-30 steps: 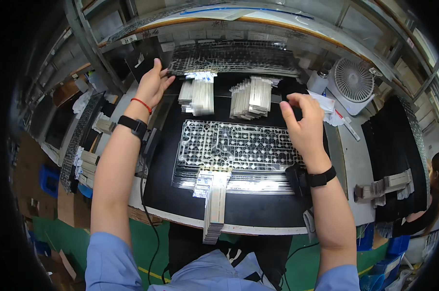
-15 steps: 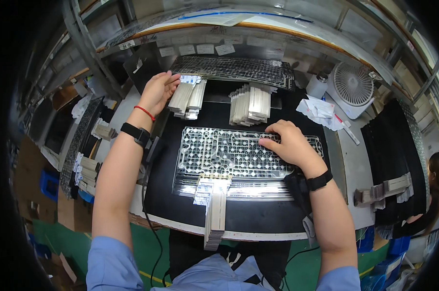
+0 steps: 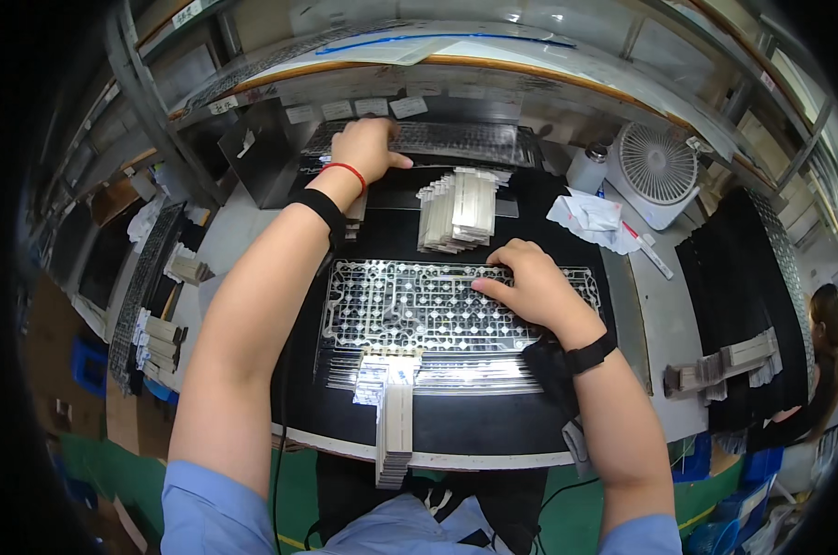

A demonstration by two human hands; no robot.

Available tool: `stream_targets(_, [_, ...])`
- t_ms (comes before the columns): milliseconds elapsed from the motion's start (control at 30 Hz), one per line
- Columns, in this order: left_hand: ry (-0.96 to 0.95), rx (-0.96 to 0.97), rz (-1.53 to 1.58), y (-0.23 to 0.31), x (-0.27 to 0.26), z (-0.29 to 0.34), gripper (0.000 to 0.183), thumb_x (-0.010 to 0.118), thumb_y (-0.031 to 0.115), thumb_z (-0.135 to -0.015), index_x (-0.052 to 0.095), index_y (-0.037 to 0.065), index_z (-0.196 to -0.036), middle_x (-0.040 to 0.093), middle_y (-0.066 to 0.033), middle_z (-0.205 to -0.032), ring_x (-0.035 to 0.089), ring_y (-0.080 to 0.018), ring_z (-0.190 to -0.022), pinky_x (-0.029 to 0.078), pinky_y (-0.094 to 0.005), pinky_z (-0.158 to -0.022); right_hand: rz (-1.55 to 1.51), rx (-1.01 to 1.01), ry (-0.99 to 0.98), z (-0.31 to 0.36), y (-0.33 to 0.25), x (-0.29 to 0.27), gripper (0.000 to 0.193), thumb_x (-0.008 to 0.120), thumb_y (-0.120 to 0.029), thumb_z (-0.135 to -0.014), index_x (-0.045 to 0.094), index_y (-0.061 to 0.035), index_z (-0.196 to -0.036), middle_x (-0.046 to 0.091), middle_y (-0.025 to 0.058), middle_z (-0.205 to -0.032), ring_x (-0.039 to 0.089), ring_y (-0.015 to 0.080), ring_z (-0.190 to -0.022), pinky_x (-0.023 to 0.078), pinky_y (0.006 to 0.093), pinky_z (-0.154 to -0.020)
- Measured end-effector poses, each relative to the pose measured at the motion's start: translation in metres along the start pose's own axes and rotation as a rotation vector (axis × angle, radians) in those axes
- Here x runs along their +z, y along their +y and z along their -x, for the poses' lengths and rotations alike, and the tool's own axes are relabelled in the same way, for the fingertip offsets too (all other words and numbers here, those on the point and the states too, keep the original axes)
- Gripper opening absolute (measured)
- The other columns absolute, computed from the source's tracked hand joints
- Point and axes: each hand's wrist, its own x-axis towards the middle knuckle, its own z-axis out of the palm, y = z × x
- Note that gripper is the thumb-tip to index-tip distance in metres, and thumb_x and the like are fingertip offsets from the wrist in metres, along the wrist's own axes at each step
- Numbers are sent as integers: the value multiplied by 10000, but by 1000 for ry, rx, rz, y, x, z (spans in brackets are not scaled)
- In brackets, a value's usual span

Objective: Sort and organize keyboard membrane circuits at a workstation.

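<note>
A stack of clear keyboard membrane sheets (image 3: 382,305) with printed circuit traces lies on the black work surface. My right hand (image 3: 539,291) rests on its right part, open, with thumb and index finger apart. Farther back, my left hand (image 3: 363,148) reaches over the near edge of a second stack of membrane sheets (image 3: 456,141). Its thumb points right, apart from the bent fingers; the fingertips are partly hidden. Grey-white flat tails (image 3: 396,416) hang from the near stack over the table's front edge. More tails (image 3: 461,211) bunch up below the back stack; another bunch is mostly hidden by my left wrist.
A white fan (image 3: 658,165), a bottle (image 3: 587,168), white paper (image 3: 590,215) and a red-and-white pen (image 3: 650,250) are at the back right. Further sheet stacks stand left (image 3: 146,287) and right (image 3: 738,296). A shelf (image 3: 456,63) spans the back. Another person (image 3: 826,333) is at the right edge.
My left hand has moved right and turned over the back stack's edge, now covering most of the left tail bunch. My right hand stays on the near sheets. The whole view has shifted slightly.
</note>
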Motion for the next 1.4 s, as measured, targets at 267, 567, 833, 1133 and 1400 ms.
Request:
stream_targets(267, [-441, 80, 240, 43, -5, 52, 396, 726, 378, -930, 683, -1, -1038, 684, -111, -827, 649, -217, -770, 538, -341, -714, 6, 2, 25, 4, 7, 1, 448, 777, -407, -843, 714, -2, -1023, 671, 154, -1049, 610, 344, -1075, 487, 437, -930])
stream_targets(567, [-778, -104, 495, 19, 14, 59, 378, 707, 202, -959, 666, -14, -1267, 714, -118, -1069, 672, -179, -888, 566, -301, -790, 1, 6, 23, 3, 4, 4, 468, 767, -445, -840, 726, -19, -1031, 678, 152, -1072, 613, 335, -1100, 480, 451, -949])
stream_targets(833, [-660, 15, 293, 33, 18, 62, 214, 815, 143, -849, 766, -7, -994, 726, -75, -858, 647, -125, -783, 520, -270, -713, 1, 17, 13, 4, 6, 3, 477, 764, -455, -838, 725, -26, -1042, 678, 150, -1073, 611, 332, -1103, 481, 456, -949])
stream_targets(1133, [-568, -90, 750, 23, -49, 96, 124, 747, 139, -913, 738, 17, -933, 695, -20, -813, 602, -91, -648, 487, -245, -600, -3, 10, 15, 4, 7, 2, 470, 761, -447, -849, 725, -24, -1048, 677, 153, -1071, 610, 336, -1100, 480, 454, -954])
stream_targets(1400, [-1093, -62, 1113, 40, -93, 228, 114, 799, 99, -864, 777, 6, -925, 762, -87, -939, 701, -119, -763, 546, -239, -672, -10, 12, -7, 3, 7, 3, 469, 761, -449, -854, 728, -24, -1051, 675, 153, -1067, 610, 338, -1088, 478, 453, -949])
